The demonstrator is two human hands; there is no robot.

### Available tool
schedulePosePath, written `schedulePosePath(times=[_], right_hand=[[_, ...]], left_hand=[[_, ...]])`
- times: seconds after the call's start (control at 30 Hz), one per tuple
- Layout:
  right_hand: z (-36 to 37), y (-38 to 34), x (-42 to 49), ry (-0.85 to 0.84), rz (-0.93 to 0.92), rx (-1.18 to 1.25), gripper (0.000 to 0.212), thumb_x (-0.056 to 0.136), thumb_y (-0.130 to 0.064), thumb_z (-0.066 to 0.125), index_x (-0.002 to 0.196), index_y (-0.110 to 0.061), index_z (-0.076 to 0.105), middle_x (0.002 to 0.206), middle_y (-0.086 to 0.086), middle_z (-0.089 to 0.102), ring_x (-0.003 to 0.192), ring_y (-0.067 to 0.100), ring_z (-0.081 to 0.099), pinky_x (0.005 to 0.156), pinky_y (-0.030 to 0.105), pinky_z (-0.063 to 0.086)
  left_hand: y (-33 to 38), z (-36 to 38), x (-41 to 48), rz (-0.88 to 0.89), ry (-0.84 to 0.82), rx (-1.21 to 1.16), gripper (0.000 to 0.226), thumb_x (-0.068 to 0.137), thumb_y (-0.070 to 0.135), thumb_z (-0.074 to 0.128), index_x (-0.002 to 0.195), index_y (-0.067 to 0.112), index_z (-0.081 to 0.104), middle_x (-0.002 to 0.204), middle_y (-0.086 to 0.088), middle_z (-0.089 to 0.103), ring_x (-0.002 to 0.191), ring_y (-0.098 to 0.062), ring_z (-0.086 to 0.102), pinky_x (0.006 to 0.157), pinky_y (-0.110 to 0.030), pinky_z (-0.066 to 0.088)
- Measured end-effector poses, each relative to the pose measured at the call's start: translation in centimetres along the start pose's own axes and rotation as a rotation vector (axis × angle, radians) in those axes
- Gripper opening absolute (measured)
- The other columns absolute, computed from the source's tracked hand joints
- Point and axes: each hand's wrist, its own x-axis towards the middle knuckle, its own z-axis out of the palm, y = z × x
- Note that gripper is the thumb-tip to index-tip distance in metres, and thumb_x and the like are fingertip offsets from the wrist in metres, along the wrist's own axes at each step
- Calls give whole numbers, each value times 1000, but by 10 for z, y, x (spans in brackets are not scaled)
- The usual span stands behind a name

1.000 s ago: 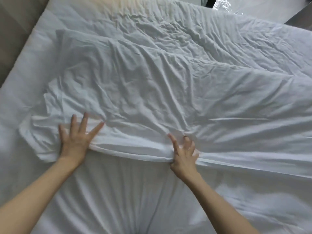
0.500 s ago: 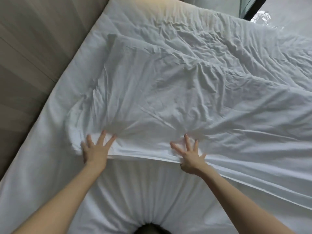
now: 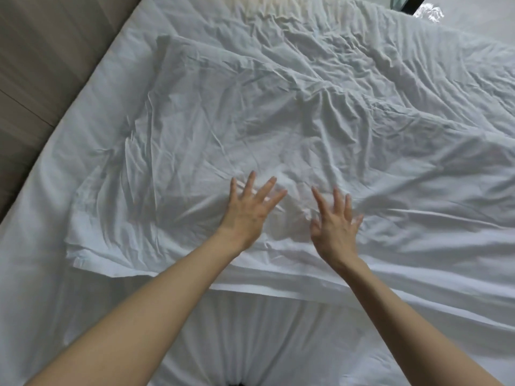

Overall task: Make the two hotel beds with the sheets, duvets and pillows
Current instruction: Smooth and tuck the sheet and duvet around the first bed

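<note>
**Head view: both hands flat on the duvet**

Your left hand (image 3: 248,213) and right hand (image 3: 334,232) lie side by side, close but apart, on the white duvet (image 3: 250,121), just beyond its near hem. Each grip is wide open: fingers straight and splayed, palm down on the cloth, holding nothing. The fingertips are blurred. The duvet is heavily creased and covers the middle and right of the bed (image 3: 83,87). Its near-left corner stops short of the bed's left edge, and its hem runs across toward the right edge. The sheet (image 3: 264,338) shows bare along the bed's near edge, under your forearms, and along the left edge. A brown panel (image 3: 41,65) lies past the left edge.
</note>
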Motion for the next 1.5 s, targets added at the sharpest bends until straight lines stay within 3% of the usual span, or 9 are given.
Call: schedulePosePath(times=[0.13,0.23,0.5,0.57,0.63,0.73,0.93,1.13,1.5], right_hand=[[20,44,4,-19,206,-11,66,99,-43,37,149,-51,-6,160,-7,-21,147,26,-19,110,68,-6],[34,53,6,-136,282,-48,61,98,-60,19,147,-50,-15,159,-6,-27,146,29,-25,109,68,-11],[37,36,25,-47,6,-26,59,98,-59,19,146,-52,-15,156,-10,-31,144,21,-29,110,63,-16],[33,37,46,-22,-8,-65,61,98,-59,21,148,-49,-12,158,-10,-28,146,20,-25,112,63,-12],[27,39,75,36,80,-60,63,99,-58,21,150,-43,-12,159,-5,-26,147,20,-23,112,63,-11],[23,40,111,145,232,54,64,101,-50,20,152,-34,-14,161,-1,-22,147,16,-21,115,60,-11],[65,44,128,354,289,4,66,92,-51,8,153,-30,-3,164,2,0,150,22,2,117,54,-6],[73,48,131,415,284,-33,66,93,-50,17,155,-30,5,164,1,3,150,22,5,119,54,-3],[68,44,127,356,308,-61,65,93,-52,8,154,-32,-8,163,-2,-8,150,20,-4,118,52,-10]], left_hand=[[11,30,35,5,-29,-56,56,102,39,30,149,48,1,161,11,-13,144,-44,-17,105,-72,-8],[-18,49,40,-209,-7,-85,61,87,69,6,146,54,-3,160,13,-14,144,-43,-17,104,-72,-12],[-119,46,34,-895,91,-189,70,96,62,23,154,34,-3,159,-11,-20,143,-46,-17,111,-68,-6],[-108,43,43,-773,238,-248,69,99,50,32,155,24,1,160,-16,-11,144,-47,-11,112,-66,-7],[-73,40,61,-400,385,-209,65,98,44,29,154,21,5,162,-10,4,147,-40,0,113,-65,-4],[4,28,108,-80,403,-218,60,96,37,23,152,18,11,160,-3,18,147,-28,15,115,-63,9],[62,14,217,103,230,-63,54,103,40,19,153,37,-2,161,7,-15,147,-18,-17,110,-54,-21],[8,13,278,-49,327,20,56,98,56,17,151,45,2,162,10,-7,148,-19,-11,113,-54,-15],[-156,11,251,-569,399,-103,56,99,48,24,152,42,7,163,2,-4,149,-19,-5,118,-52,-7]])
